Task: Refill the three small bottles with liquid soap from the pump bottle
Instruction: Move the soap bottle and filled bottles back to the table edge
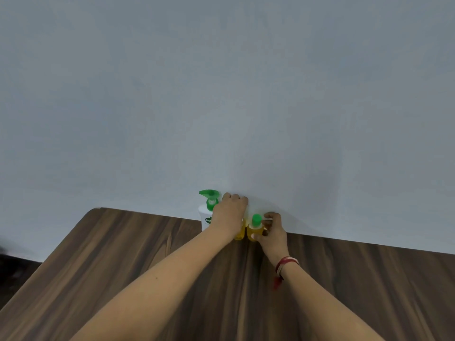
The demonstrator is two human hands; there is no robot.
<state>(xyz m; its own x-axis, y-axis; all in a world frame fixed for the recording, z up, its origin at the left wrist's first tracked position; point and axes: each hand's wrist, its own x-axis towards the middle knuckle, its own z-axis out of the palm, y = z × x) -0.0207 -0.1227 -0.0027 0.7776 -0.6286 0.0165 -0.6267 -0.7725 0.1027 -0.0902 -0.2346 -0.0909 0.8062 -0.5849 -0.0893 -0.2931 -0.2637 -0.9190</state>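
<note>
Fingers [267, 219] of my right hand [273, 232] wrap a capped small bottle [254, 231] of yellow soap at the table's [147, 254] far edge; my left hand [230, 214] curls over a second bottle [240, 232], grip hidden. Pump bottle [208, 212] stands just left, against the wall [221, 94]. Best to draw the bottles nearward upright: far side is walled, near tabletop lies open.

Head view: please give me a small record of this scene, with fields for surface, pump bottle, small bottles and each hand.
surface: wooden table against a wall
pump bottle: white, green pump, upright by the wall
small bottles: yellow liquid; one green-capped, another mostly hidden
left hand: over the hidden bottle
right hand: fingers around the green-capped bottle
</note>
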